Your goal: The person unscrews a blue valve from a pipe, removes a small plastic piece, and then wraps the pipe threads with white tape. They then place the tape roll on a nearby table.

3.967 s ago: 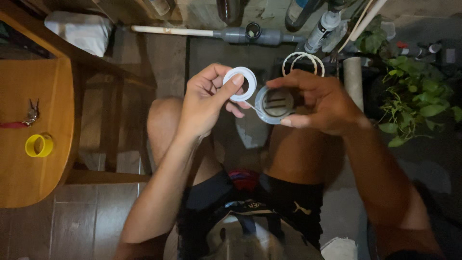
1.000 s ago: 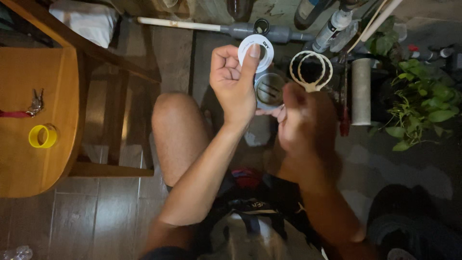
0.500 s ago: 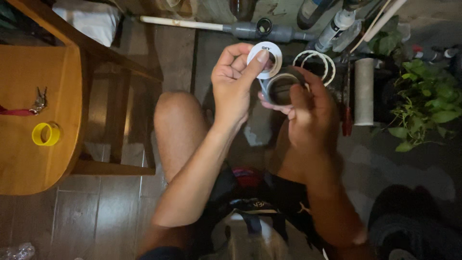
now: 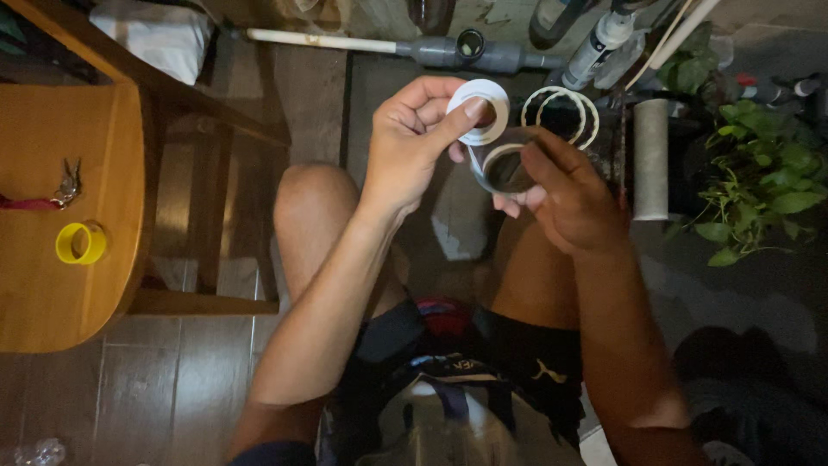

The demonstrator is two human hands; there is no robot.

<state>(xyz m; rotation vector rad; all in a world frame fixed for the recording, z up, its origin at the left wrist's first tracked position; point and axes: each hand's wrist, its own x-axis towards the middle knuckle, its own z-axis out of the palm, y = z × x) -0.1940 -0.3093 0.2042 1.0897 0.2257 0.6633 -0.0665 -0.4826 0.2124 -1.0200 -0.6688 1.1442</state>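
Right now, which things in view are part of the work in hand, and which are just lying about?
In hand:
left hand holding white tape roll
right hand holding grey pipe fitting

Lying about:
yellow ring and keys on wooden table
grey pipe on floor
potted plant

Pinched in the left hand (image 4: 414, 142), the white tape roll (image 4: 479, 111) looks smooth matt plastic, beside the right hand's (image 4: 565, 194) grey plastic fitting (image 4: 507, 164).

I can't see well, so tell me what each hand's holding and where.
Left hand pinches the white tape roll by its rim; right hand grips the grey pipe fitting around its side.
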